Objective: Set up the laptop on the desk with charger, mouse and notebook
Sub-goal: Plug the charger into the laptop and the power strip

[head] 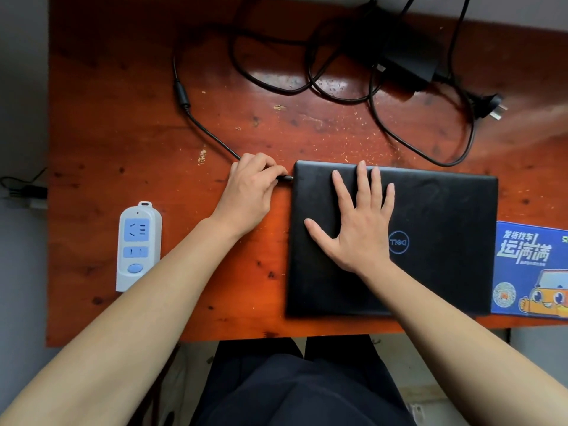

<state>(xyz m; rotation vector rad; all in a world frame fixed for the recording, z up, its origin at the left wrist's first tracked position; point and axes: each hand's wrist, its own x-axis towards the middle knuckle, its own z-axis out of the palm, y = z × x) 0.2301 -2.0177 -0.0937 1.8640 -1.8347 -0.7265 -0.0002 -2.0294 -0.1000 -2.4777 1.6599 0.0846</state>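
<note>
While the tabletop (123, 133) carries the closed Dell laptop (436, 210), pinned by the flat, spread right hand (356, 222), the left hand (249, 192) pinches the charger plug (285, 178) at the laptop's left edge; a misaligned push could bend the plug or slide the laptop.

The reddish-brown wooden desk (123, 124) bears a closed black laptop (445, 210) near its front, a white-and-blue power strip (139, 245) at left, a blue printed mat (528, 265) at right, and a black charger brick (408, 61) with looped black cable (182, 94) behind.
</note>
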